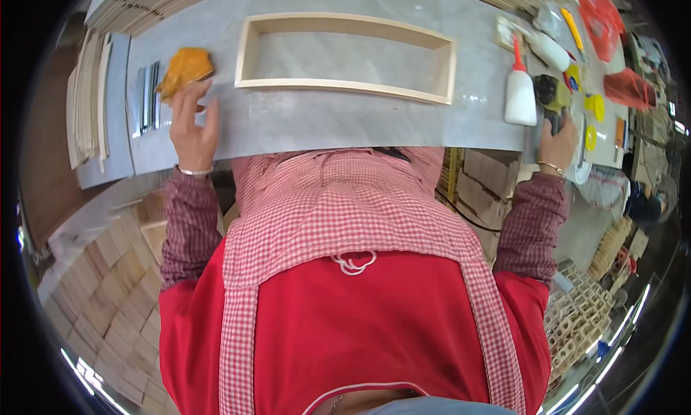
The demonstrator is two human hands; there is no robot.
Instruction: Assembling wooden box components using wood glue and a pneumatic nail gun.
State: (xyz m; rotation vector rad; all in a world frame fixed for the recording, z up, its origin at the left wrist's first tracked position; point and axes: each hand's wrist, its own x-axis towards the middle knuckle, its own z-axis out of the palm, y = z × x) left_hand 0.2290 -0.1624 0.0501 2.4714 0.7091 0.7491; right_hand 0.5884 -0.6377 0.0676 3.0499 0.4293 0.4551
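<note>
An open rectangular frame of pale wood (345,88) lies on the grey table in front of me. To its left, my left hand (193,127) has its fingers apart, and the fingertips reach the lower edge of a crumpled orange cloth (186,66). Whether they touch it I cannot tell. At the table's right side my right hand (560,143) closes around the dark handle of a black and yellow-green tool (553,91); its exact kind is unclear. Just left of that tool is a white squeeze bottle with a red nozzle (520,98).
Thin metallic strips (149,98) lie left of the cloth, beside stacked wooden strips (90,102). More boards (144,5) line the far edge. At right are another white bottle (551,51), a yellow cutter (572,28), yellow tape rolls (594,107) and red plastic bags (601,19).
</note>
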